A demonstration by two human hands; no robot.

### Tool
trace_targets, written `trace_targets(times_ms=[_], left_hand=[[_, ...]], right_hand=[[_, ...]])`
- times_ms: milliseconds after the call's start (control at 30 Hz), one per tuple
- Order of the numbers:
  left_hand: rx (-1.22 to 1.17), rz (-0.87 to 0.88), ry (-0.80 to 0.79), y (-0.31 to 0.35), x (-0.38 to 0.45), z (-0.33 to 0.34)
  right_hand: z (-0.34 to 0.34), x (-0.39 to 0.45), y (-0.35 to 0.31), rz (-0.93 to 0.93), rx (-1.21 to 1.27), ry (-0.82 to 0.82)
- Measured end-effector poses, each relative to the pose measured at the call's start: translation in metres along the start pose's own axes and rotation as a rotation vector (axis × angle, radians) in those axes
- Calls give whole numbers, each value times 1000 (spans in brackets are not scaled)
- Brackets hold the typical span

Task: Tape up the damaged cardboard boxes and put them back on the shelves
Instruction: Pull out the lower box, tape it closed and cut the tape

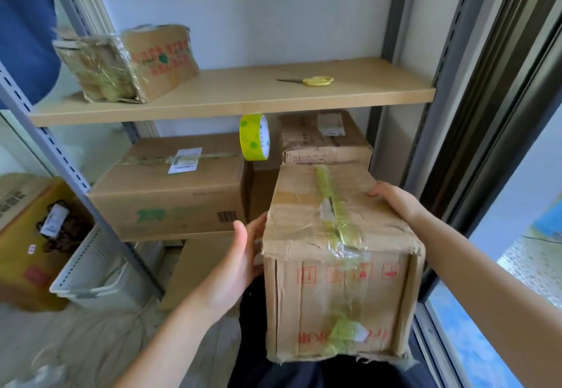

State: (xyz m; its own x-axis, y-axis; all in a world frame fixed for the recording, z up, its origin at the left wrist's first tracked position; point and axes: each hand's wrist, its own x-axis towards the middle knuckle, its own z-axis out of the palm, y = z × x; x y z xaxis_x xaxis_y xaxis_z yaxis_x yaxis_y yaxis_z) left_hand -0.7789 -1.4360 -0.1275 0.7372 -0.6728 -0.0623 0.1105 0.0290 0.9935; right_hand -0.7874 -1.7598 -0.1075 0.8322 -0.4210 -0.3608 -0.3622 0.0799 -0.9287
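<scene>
I hold a crumpled cardboard box (340, 269) in front of me, with yellow-green tape along its top seam and down its near face. My left hand (240, 260) presses flat against its left side, thumb up. My right hand (395, 202) grips its upper right edge, fingers over the top. A roll of yellow-green tape (254, 138) stands on edge on the large box (170, 186) on the lower shelf. Yellow-handled scissors (319, 81) lie on the upper shelf (243, 98). A heavily taped box (127, 65) sits at that shelf's left end.
Another worn box (325, 138) sits at the back right of the lower shelf, just behind the one I hold. A white perforated basket (100, 266) and a yellow-brown carton (30, 241) stand left of the rack's grey upright (60, 159). A dark window frame (474, 144) runs along the right.
</scene>
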Motion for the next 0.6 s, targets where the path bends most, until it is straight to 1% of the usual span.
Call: trace_targets(times_ms=[67, 100, 133, 167, 200, 233, 300, 367, 400, 500, 533, 600], left_hand=[[148, -47, 223, 20, 18, -19], [252, -41, 352, 30, 30, -28], [298, -5, 468, 41, 43, -37], [292, 37, 564, 53, 56, -43], [271, 81, 634, 67, 70, -48], [272, 112, 672, 82, 84, -51], [314, 136, 720, 109, 113, -50], [314, 74, 770, 127, 140, -47], [271, 27, 760, 132, 151, -47], [-36, -65, 576, 140, 169, -44], [-116, -68, 553, 141, 170, -43], [-151, -67, 549, 140, 170, -41]], right_hand=[[-2, 4, -4, -56, -294, 90], [-3, 9, -8, -124, -465, 153], [-3, 13, -14, -201, -583, 199], [0, 16, -23, -266, -619, 215], [6, 19, -33, -321, -601, 205], [15, 22, -44, -373, -571, 180], [39, 25, -69, -453, -534, 121], [68, 25, -94, -499, -497, 46], [84, 23, -106, -507, -459, 3], [127, 26, -128, -481, -325, -111], [139, 26, -133, -460, -287, -143], [159, 29, -137, -421, -222, -172]])
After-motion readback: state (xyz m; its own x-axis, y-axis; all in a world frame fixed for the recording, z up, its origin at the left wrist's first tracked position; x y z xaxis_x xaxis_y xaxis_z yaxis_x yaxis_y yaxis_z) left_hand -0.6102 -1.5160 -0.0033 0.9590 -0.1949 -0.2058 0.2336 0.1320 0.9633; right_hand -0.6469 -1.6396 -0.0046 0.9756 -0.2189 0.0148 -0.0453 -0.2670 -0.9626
